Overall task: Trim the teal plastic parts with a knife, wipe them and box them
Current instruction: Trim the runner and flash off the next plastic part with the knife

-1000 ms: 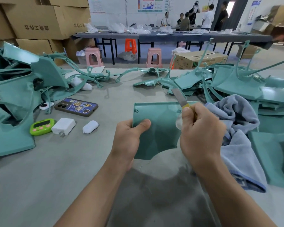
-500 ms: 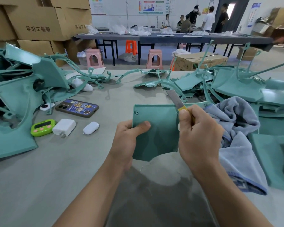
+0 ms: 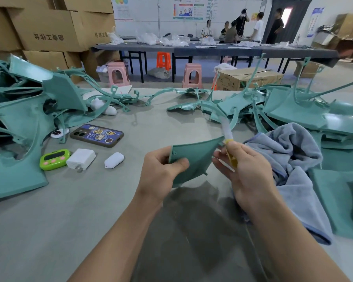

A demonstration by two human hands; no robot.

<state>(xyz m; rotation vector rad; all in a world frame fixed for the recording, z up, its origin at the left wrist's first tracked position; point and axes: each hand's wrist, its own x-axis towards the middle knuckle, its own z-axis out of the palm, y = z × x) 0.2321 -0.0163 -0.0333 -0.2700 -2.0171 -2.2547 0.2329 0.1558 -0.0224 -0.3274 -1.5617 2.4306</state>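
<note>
I hold a flat teal plastic panel (image 3: 194, 159) above the grey table (image 3: 69, 210) in the middle of the head view. My left hand (image 3: 161, 174) grips its left edge, thumb on the near face. My right hand (image 3: 247, 174) grips a yellow-handled knife (image 3: 228, 139) whose blurred blade points up past the panel's upper right corner. The panel is tilted, its top edge rising to the right. A blue-grey cloth (image 3: 293, 176) lies bunched just right of my right hand.
Piles of teal parts crowd the left (image 3: 25, 127) and right (image 3: 306, 110) of the table. A phone (image 3: 97, 135), a green timer (image 3: 54, 159), a white charger (image 3: 81, 159) and a white case (image 3: 114, 160) lie left of my hands. Cardboard boxes (image 3: 49, 31) and stools stand behind.
The panel has turned and tilted, its right corner now raised. The knife has come off the top edge and swung toward the upper right corner; my right hand has rolled outward.
</note>
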